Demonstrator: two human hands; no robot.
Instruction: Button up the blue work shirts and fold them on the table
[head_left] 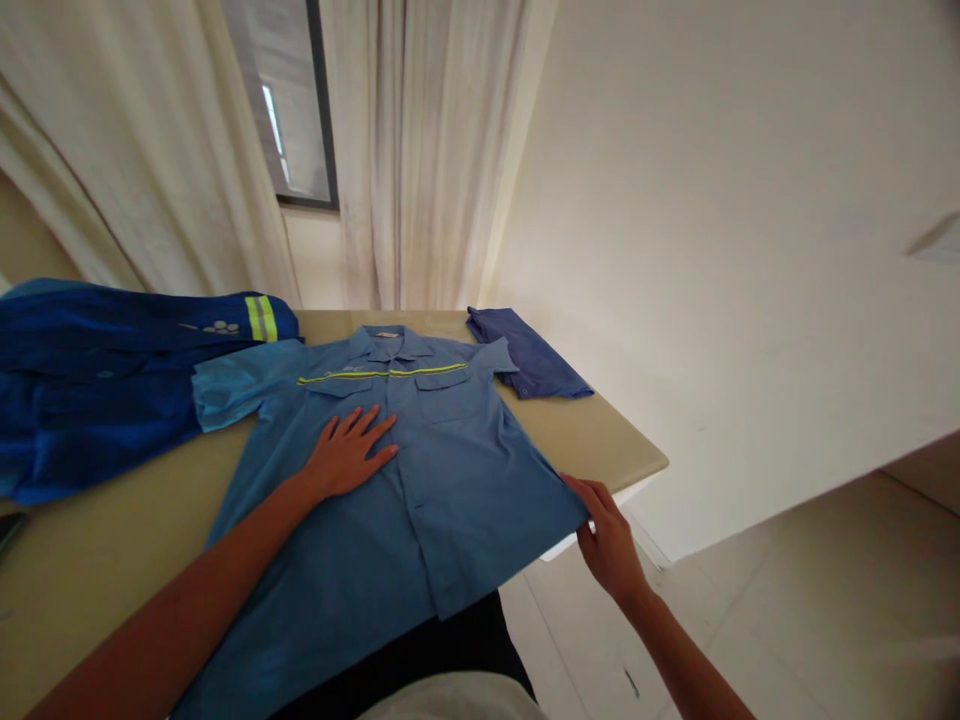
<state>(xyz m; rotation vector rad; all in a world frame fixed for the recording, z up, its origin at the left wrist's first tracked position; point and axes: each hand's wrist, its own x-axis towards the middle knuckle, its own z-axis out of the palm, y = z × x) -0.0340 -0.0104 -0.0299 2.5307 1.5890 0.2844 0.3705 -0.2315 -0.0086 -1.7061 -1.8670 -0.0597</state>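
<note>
Shirt (pixel 450 480), just one, meets two hands: left hand (pixel 349 452) spread flat, right hand (pixel 609 540) pinching its hem.

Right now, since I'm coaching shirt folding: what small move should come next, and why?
Probably draw the hem corner gently outward to smooth the front. The right hand pinches the shirt there, past the table edge, and the left hand lies flat on the chest, pinning it.

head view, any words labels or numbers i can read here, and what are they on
No text can be read.
Collar label on the light blue shirt: too small to read.
Pale mark above its chest stripe: blurred.
White mark on the dark blue garment: blurred dots, unreadable.
</note>
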